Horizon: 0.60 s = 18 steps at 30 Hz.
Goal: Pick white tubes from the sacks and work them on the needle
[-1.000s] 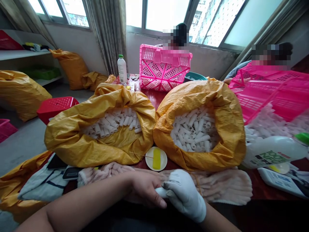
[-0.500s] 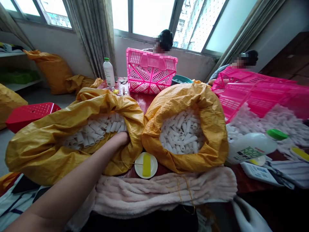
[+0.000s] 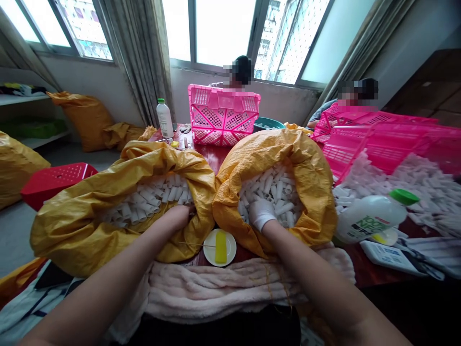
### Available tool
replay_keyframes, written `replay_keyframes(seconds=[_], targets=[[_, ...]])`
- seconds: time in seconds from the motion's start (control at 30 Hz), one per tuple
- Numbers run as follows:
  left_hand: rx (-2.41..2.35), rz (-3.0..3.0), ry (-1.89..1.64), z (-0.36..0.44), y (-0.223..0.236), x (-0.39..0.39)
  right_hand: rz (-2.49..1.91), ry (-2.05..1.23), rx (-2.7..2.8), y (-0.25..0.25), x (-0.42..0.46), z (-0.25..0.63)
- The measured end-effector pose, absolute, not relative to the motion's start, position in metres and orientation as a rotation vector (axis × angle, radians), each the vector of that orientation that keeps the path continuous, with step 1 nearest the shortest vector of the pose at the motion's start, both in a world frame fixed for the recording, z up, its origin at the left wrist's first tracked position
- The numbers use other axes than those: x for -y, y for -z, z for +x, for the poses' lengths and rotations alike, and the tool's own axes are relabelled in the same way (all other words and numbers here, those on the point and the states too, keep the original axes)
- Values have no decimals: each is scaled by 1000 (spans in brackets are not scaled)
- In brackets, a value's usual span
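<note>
My left hand (image 3: pixel 184 214) is inside the left yellow woven sack (image 3: pixel 72 211), at its right inner side. Its fingers are hidden by the sack's fold. White short tubes (image 3: pixel 139 204) lie in that sack, just left of and beyond the hand. My right hand (image 3: pixel 262 213), in a white glove, reaches into the right yellow sack (image 3: pixel 317 192) and touches the white tubes (image 3: pixel 279 190) there. Its fingers are sunk among the tubes, so their grip is hidden. Between the sacks sits a small white plate (image 3: pixel 208 249) bearing a yellow strip (image 3: pixel 221 247).
A pinkish fleece cloth (image 3: pixel 209 288) lies along the front edge. At right are a large bottle (image 3: pixel 374 218), a white box-like object (image 3: pixel 391 258), and a heap of bagged white pieces (image 3: pixel 421 187). Pink baskets (image 3: pixel 225 115) stand behind, with two people beyond. A red stool (image 3: pixel 59 180) is at left.
My gloved right hand has come up from the lower right into the right sack. My left hand stays in the left sack. The view has shifted slightly.
</note>
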State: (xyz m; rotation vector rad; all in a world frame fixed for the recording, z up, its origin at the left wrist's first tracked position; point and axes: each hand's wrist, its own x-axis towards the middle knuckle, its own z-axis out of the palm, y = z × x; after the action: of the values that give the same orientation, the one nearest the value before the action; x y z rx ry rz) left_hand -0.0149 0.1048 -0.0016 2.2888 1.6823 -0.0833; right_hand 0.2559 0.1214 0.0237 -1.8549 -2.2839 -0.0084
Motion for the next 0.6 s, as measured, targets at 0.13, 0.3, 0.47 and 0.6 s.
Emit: replay_keyframes(seconds=[0.13, 0.3, 0.47, 0.6], targets=[[-1650, 2256, 251, -35, 1, -98, -1745, 16, 2118, -35, -95, 272], [-1842, 2313, 394, -61, -5, -81, -1073, -877, 1879, -19, -36, 255], [-1901, 2458, -137, -41, -14, -41, -1208, -897, 2091, 16, -32, 227], [-1519, 2551, -247, -6, 7, -13, -1264, -613, 2332, 25, -51, 223]])
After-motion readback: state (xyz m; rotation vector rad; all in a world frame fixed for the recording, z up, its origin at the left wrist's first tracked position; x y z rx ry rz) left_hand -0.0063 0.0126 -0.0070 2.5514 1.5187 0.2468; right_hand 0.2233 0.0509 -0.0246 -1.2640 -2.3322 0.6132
